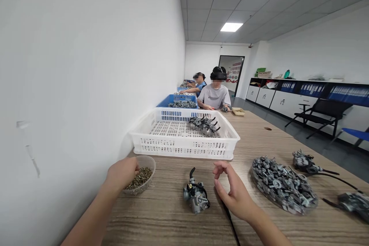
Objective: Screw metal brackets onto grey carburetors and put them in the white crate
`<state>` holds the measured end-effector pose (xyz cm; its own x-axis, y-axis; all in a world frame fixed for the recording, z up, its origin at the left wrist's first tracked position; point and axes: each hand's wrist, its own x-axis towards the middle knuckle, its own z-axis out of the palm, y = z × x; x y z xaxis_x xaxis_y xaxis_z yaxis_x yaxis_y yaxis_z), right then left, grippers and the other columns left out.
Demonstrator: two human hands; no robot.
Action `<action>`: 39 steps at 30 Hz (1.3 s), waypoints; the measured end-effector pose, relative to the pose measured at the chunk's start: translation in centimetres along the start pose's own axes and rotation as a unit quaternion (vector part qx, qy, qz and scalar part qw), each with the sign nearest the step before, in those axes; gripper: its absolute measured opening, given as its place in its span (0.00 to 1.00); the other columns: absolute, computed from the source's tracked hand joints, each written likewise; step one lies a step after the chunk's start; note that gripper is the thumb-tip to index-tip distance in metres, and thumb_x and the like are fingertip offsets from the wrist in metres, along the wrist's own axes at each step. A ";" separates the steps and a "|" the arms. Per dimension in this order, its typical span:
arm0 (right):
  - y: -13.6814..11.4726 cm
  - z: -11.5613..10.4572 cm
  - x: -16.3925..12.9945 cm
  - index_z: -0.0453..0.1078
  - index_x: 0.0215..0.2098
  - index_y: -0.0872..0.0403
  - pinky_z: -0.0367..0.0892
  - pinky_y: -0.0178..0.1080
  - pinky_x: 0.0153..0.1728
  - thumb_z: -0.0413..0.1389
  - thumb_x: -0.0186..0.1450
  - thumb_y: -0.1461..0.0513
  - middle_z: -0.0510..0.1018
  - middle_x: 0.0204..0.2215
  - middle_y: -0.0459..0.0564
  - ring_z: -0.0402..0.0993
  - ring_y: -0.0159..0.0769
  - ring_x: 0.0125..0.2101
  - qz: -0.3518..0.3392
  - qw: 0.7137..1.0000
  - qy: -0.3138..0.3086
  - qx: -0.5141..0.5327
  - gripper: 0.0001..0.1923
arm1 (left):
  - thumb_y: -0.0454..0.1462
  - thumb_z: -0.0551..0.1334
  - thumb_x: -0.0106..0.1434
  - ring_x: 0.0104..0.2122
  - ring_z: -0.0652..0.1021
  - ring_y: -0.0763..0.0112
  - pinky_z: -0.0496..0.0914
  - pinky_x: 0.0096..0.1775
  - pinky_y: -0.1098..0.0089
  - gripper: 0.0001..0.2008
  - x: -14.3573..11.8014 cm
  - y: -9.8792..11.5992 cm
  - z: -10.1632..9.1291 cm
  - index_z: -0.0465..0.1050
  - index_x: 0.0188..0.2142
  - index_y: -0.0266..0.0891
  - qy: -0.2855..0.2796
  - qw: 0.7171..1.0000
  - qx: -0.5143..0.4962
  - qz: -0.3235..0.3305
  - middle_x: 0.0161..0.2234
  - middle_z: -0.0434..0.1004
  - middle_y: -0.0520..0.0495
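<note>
The right hand point(235, 194) hovers over the table point(161, 215), open, fingers loosely curled, holding nothing. Just left of it a carburetor point(196, 196) stands on the wood. Further left, the left hand point(122, 173) dips its fingers into a clear cup point(147, 161) of small screws point(141, 178); whether it grips any I cannot tell. Right of the right hand lies a dish point(284, 186) of grey parts. Beyond both hands sits a white crate point(184, 148) holding more carburetors, with 2 people seated farther off.

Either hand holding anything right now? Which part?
Right hand holds nothing; it hovers open beside the carburetor. Left hand reaches into the bowl of screws; whether its fingers grip any cannot be told.
</note>
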<state>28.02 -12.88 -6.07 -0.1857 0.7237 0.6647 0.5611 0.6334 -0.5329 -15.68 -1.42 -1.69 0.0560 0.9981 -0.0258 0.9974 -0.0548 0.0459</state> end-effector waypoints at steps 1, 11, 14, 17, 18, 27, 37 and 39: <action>0.0 0.0 0.0 0.61 0.71 0.45 0.77 0.49 0.53 0.55 0.79 0.62 0.78 0.50 0.53 0.80 0.45 0.48 -0.001 1.000 0.001 0.002 0.23 | 0.36 0.68 0.65 0.46 0.89 0.45 0.73 0.40 0.62 0.05 -0.1 0.0 0.0 0.86 0.37 0.43 0.008 1.000 -0.001 -0.010 0.44 0.92 0.37; -0.9 0.1 0.5 0.68 0.64 0.47 0.77 0.44 0.47 0.54 0.81 0.62 0.79 0.45 0.51 0.79 0.43 0.43 -0.010 0.999 0.025 0.039 0.15 | 0.45 0.58 0.82 0.48 0.88 0.47 0.79 0.46 0.59 0.18 -1.9 3.3 -1.8 0.88 0.51 0.45 0.164 0.982 -0.091 -0.013 0.50 0.92 0.40; -1.9 0.1 0.9 0.75 0.49 0.47 0.75 0.42 0.43 0.56 0.81 0.60 0.79 0.37 0.48 0.78 0.41 0.39 -0.022 0.998 0.009 0.054 0.04 | 0.48 0.59 0.84 0.51 0.87 0.58 0.81 0.51 0.65 0.17 -3.4 7.3 -0.3 0.87 0.55 0.50 0.226 0.955 -0.161 0.107 0.53 0.91 0.47; -3.0 0.4 1.0 0.77 0.43 0.47 0.73 0.40 0.39 0.60 0.80 0.59 0.79 0.34 0.47 0.77 0.39 0.35 -0.028 0.997 -0.013 0.074 0.06 | 0.45 0.65 0.82 0.34 0.85 0.66 0.80 0.35 0.70 0.12 -5.7 11.7 2.1 0.89 0.47 0.49 0.300 0.795 -0.366 0.379 0.37 0.88 0.49; -3.4 0.6 0.9 0.78 0.43 0.47 0.73 0.39 0.39 0.61 0.80 0.59 0.79 0.34 0.46 0.78 0.39 0.35 -0.031 0.996 -0.021 0.085 0.05 | 0.43 0.67 0.82 0.35 0.85 0.67 0.79 0.36 0.71 0.09 -6.5 13.0 2.8 0.89 0.49 0.49 0.299 0.762 -0.398 0.414 0.38 0.88 0.48; -4.3 2.0 0.2 0.79 0.42 0.46 0.75 0.36 0.37 0.68 0.75 0.61 0.81 0.34 0.46 0.80 0.37 0.34 -0.054 0.985 -0.031 0.160 0.04 | 0.43 0.65 0.83 0.35 0.85 0.68 0.78 0.37 0.72 0.12 -9.7 16.3 4.0 0.89 0.57 0.57 0.182 0.700 -0.518 0.457 0.39 0.87 0.45; -4.2 2.1 0.0 0.81 0.45 0.45 0.76 0.36 0.39 0.68 0.76 0.60 0.82 0.35 0.45 0.81 0.36 0.35 -0.035 0.983 -0.041 0.178 0.02 | 0.46 0.76 0.73 0.27 0.82 0.71 0.71 0.29 0.74 0.07 -8.8 16.4 5.9 0.91 0.41 0.49 0.158 0.693 -0.584 0.392 0.30 0.89 0.48; -4.2 2.0 0.0 0.81 0.44 0.45 0.76 0.36 0.40 0.68 0.76 0.59 0.82 0.36 0.46 0.81 0.37 0.36 -0.033 0.981 -0.050 0.184 0.01 | 0.49 0.77 0.72 0.26 0.80 0.72 0.69 0.29 0.74 0.10 -8.8 16.4 6.1 0.91 0.39 0.48 0.144 0.700 -0.590 0.376 0.29 0.88 0.49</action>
<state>24.04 -14.96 -4.91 -0.3012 0.6895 0.6587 0.2188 0.7223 -0.6561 0.47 -11.25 -6.80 0.3637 0.6738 0.6433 -0.0499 -0.6755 0.7357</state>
